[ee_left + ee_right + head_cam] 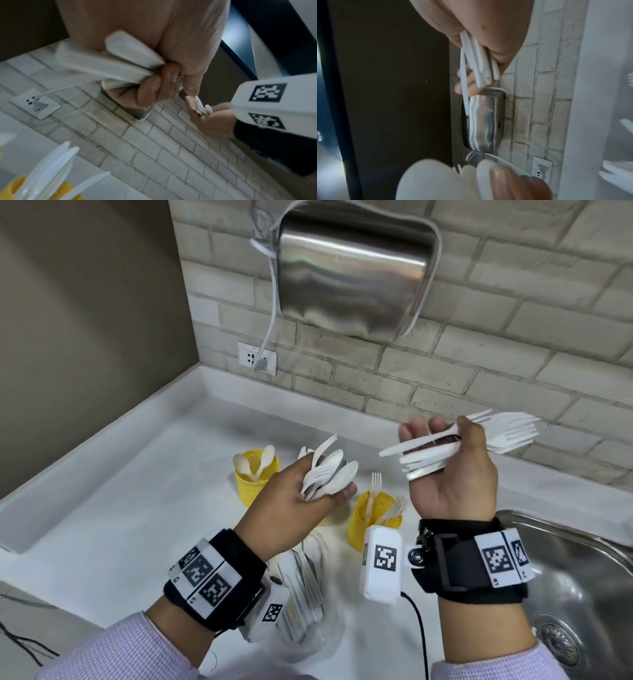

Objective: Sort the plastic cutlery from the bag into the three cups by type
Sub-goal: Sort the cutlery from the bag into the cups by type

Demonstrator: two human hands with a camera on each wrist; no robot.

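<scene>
My left hand [327, 478] grips a mixed bundle of white plastic spoons and forks [342, 470] above the counter; the left wrist view shows the fingers [154, 90] curled round the handles [120, 65]. To its right, my right hand [442, 440] holds up a stack of white forks [510, 434], tines pointing right, with one handle sticking out to the left [464, 94]. A yellow mesh cup [255, 484] behind the left hand holds spoons. Another yellow cup [373, 522] between the hands holds forks. The clear bag of cutlery [301, 594] lies under my left wrist.
A steel sink [565, 577] is sunk into the white counter [120, 508] at the right. On the brick wall hang a steel hand dryer [352, 268] and a socket [257, 358] with its cable plugged in. A black cable [423, 638] runs between my forearms.
</scene>
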